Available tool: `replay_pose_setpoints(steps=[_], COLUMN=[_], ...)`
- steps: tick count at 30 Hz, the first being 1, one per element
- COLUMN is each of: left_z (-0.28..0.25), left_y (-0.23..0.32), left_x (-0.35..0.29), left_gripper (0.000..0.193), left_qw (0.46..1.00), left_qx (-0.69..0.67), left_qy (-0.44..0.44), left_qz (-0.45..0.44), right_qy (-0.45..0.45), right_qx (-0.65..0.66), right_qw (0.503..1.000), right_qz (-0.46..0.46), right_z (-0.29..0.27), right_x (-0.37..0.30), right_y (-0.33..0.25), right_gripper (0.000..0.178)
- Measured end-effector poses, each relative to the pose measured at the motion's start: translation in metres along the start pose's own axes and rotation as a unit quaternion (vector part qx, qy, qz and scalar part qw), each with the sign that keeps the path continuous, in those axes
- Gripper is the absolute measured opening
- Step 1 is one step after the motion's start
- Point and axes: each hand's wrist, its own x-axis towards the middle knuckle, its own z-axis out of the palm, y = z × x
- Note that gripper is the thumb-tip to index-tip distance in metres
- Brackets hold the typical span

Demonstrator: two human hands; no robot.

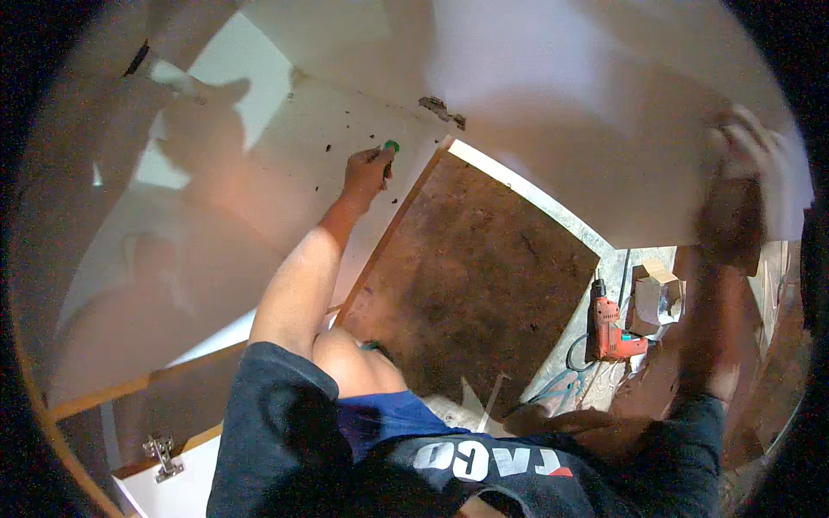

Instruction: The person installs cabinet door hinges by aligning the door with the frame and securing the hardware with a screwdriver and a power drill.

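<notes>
The person's left hand (370,177) is closed around a small green-tipped object (391,146), whose green end shows beyond the fingers; its lower part is hidden by the hand. Both are just left of the far corner of a large mottled brown rectangle (484,285), over a smooth pale panel (285,164) that spreads along the left of that rectangle. I cannot tell whether the object touches the pale panel. Small dark flecks (328,148) are scattered on this panel, left of the rectangle's far corner, and a rough, dark, broken patch (442,112) lies just beyond that corner. A narrow white strip (527,190) edges the rectangle's far right side. Farther right of the rectangle, the right hand (747,147) is at a broad whitish panel (587,112); the fingers look extended, but blur keeps me from telling whether they grip anything. Near the right corner of the rectangle lies a red power drill with a black chuck (609,324), and just right of it, farther from the rectangle, is an open cardboard box (654,293). A bare knee (350,358) and blue shorts (397,412) are at the rectangle's near left corner. Well to the left of that corner, a silver metal hinge (162,457) is at the edge of a flat white board (177,483)
</notes>
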Motion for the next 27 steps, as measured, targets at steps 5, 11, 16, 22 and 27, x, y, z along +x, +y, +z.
replay_pose_setpoints(steps=[5,11,16,22,27], left_z=[0.046,0.043,0.041,0.048,0.056], left_y=[-0.039,-0.051,-0.059,-0.054,-0.053], left_x=[0.006,0.011,0.020,0.032,0.038], left_gripper=[0.046,0.043,0.040,0.044,0.044], left_qw=[0.993,0.975,0.942,0.977,0.957], left_qx=[0.085,0.176,0.244,0.170,0.226], left_qy=[0.005,0.055,0.101,0.087,0.114], left_qz=[0.078,0.128,0.207,0.096,0.142], right_qy=[-0.298,-0.231,-0.257,-0.116,-0.092], right_qx=[0.157,0.109,0.479,0.618,0.655], right_qw=[0.933,0.965,0.715,0.548,0.543], right_qz=[0.128,-0.057,0.439,0.552,0.517], right_z=[0.288,0.423,0.470,0.491,0.509], right_x=[-0.155,-0.169,-0.132,-0.128,-0.132], right_y=[0.025,-0.036,-0.048,-0.047,-0.029], right_gripper=[0.029,0.048,0.034,0.034,0.039])
